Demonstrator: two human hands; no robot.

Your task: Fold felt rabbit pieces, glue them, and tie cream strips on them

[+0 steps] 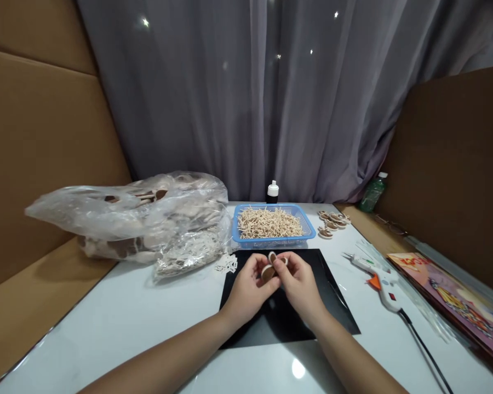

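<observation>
My left hand and my right hand meet above a black mat at the middle of the white table. Between their fingertips they pinch a small brown and cream wooden craft piece, made of little round parts. Both hands touch it. Just beyond the hands stands a blue plastic basket filled with thin pale wooden sticks.
A large clear plastic bag of wooden pieces lies at the left. A white glue gun with a black cord rests at the right, near several finished pieces. A small black bottle and a green bottle stand at the back. Cardboard walls flank the table.
</observation>
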